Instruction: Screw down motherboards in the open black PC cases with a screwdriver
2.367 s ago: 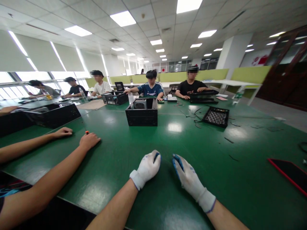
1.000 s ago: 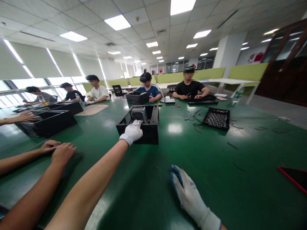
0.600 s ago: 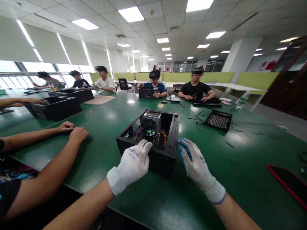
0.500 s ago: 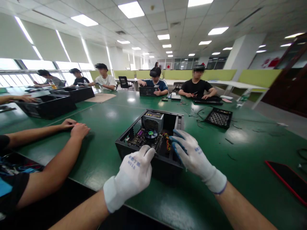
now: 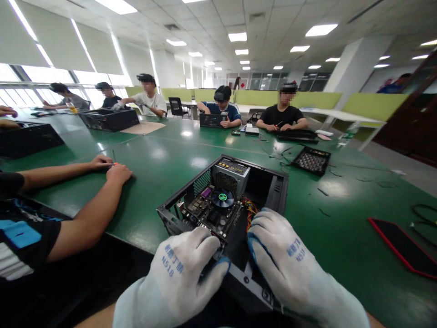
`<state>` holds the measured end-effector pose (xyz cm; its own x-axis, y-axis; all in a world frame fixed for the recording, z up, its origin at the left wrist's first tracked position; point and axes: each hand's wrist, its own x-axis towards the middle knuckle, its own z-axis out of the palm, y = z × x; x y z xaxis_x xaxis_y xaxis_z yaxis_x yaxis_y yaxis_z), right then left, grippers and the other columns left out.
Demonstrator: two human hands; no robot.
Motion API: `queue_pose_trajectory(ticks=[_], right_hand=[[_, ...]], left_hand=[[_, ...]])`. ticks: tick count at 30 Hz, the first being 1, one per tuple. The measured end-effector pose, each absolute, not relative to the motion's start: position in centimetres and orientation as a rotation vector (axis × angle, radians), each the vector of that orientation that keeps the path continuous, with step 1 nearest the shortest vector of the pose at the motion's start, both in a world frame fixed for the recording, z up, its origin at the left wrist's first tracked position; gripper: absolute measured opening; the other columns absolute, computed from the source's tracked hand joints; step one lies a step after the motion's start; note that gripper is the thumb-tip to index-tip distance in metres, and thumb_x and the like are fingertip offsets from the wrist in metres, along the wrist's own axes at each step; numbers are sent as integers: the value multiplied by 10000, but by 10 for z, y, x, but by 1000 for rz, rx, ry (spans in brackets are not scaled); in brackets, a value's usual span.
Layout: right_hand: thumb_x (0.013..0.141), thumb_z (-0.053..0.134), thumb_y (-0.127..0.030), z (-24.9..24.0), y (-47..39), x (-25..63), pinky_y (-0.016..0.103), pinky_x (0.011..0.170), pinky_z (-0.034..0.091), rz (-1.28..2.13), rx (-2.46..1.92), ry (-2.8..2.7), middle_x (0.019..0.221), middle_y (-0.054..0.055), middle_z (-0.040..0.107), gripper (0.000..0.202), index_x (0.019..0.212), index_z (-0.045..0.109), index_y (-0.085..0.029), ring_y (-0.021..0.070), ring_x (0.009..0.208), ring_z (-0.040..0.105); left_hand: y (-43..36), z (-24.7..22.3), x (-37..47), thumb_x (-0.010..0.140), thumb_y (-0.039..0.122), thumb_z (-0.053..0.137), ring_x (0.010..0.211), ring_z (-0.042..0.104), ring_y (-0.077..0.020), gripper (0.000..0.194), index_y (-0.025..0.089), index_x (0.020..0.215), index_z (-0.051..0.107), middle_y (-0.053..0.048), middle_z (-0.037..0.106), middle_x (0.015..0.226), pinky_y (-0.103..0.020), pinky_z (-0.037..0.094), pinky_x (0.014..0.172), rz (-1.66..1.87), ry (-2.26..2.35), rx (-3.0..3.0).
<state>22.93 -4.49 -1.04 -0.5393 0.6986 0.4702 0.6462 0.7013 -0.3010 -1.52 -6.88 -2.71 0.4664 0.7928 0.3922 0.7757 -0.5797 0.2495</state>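
An open black computer case (image 5: 278, 193) lies on the green table, turned slightly. Inside are a power supply (image 5: 230, 175), a round fan (image 5: 222, 198) on a motherboard (image 5: 198, 207), and red and yellow wires (image 5: 250, 212). My left hand (image 5: 180, 269), in a white glove, reaches over the case's near left edge; its fingertips are partly hidden, so what they touch is unclear. My right hand (image 5: 283, 255), gloved too, rests over the near right side of the case, fingers bent downward and thumb beside them, with their tips mostly out of sight.
A co-worker's bare hands (image 5: 118, 171) rest on the green table (image 5: 146, 182) at left, with a screwdriver. Other people sit behind with black cases (image 5: 109, 119). A black tray (image 5: 311, 160) stands back right; a red-edged black panel (image 5: 406, 246) lies at right.
The case appears larger and nearer, rotated somewhat. Both my hands are lower and closer to the camera; my left thumb is now spread from the fingers. The view has shifted.
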Motion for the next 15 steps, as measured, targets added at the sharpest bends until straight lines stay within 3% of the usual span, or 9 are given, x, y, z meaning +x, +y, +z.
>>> queue_pose_trajectory(ticks=[6,11,15], right_hand=[[996,501,-354,-1,-29,247,425,930,504,171,-895,-2539,872,76,681,244,891,678,-223,224,880,626],[1035,416,-297,-14,-1,271,468,1059,420,118,-999,-2468,945,73,689,290,947,676,-202,214,925,628],[1041,374,-303,-21,-2,269,478,1029,420,100,-1024,-2437,873,64,643,324,868,627,-197,208,853,587]], left_hand=[[-75,-29,-22,965,417,520,746,660,-213,155,300,1010,612,-54,668,957,-356,534,635,743,1438,2644],[-76,-34,-15,974,432,498,714,644,-216,200,276,967,622,-53,655,918,-366,516,606,793,1523,2659],[-73,-37,-10,1009,363,429,686,616,-202,251,255,896,626,-43,636,859,-357,472,603,858,1608,2657]])
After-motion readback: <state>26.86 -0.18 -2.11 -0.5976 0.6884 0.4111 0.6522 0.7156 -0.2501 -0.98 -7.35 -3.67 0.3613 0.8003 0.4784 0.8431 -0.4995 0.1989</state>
